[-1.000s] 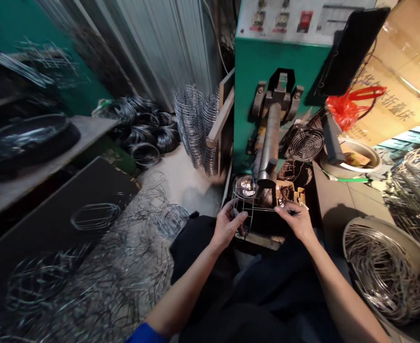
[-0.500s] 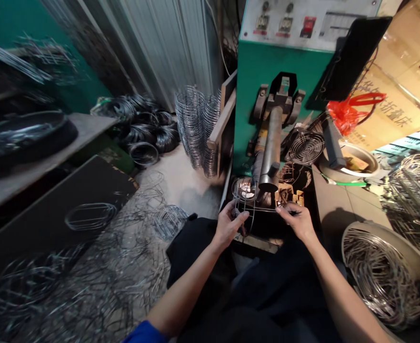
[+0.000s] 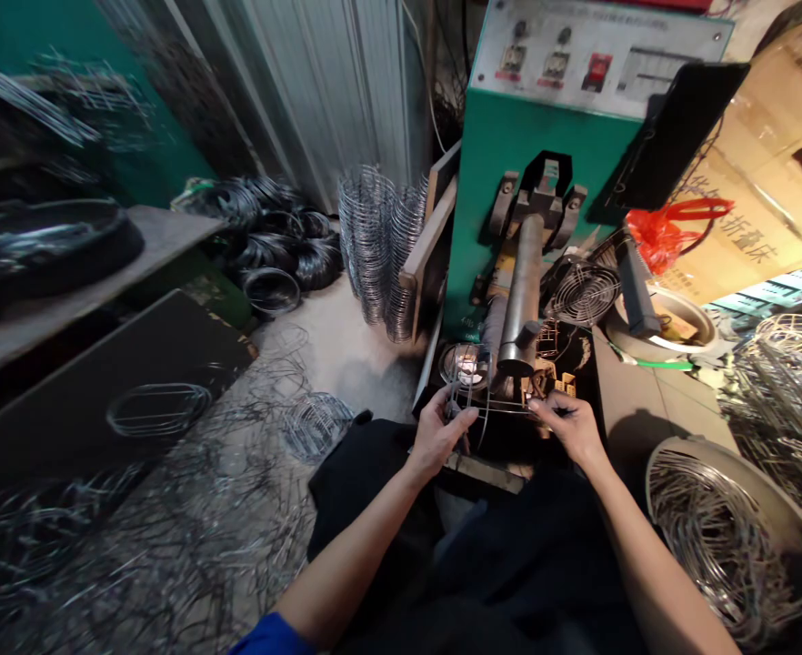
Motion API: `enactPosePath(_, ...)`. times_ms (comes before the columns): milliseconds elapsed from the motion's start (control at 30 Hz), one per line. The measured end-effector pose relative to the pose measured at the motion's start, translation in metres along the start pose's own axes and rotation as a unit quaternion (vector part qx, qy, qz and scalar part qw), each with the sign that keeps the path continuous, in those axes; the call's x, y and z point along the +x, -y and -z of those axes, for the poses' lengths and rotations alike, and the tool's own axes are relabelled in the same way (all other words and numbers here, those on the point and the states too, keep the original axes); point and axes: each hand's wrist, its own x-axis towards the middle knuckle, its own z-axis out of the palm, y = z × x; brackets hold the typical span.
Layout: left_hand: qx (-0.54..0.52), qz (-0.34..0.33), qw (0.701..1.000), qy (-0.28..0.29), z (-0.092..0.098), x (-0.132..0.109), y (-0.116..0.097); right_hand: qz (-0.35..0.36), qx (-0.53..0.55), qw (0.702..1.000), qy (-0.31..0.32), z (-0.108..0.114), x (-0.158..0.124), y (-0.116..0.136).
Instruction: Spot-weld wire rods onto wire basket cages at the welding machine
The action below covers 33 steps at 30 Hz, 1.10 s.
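Note:
My left hand [image 3: 437, 438] is closed on a wire frame [image 3: 488, 400] made of thin bent metal rods, with a curved loop standing up beside the fingers. A straight rod stretches across from it to my right hand [image 3: 570, 428], which pinches its far end between thumb and fingers. Both hands are just below the thick metal cylinder [image 3: 525, 282] that juts out of a green machine [image 3: 503, 127]; the frame hangs apart from its tip. Under the hands lies a dark tray [image 3: 506, 437] with small parts in it.
Nested wire baskets [image 3: 372, 246] stand left of the machine, by a wooden board [image 3: 429, 236]. Loose wire pieces [image 3: 237, 509] litter the floor. At right are a basin of bent wires [image 3: 711, 528], a small fan [image 3: 584, 289], a pale bowl [image 3: 705, 318] and a cardboard box [image 3: 769, 182].
The view has tilted slightly, so the machine sits a little lower and further right. Both hands keep their hold on the wire frame, which has shifted only slightly.

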Motion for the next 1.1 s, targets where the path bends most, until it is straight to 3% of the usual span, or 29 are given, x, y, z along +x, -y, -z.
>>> enactPosePath(1100,-0.006,0.006,1.000,0.000,-0.006,0.014,-0.006,0.001,-0.039,0.999,-0.006,0.009,0.013,0.006)
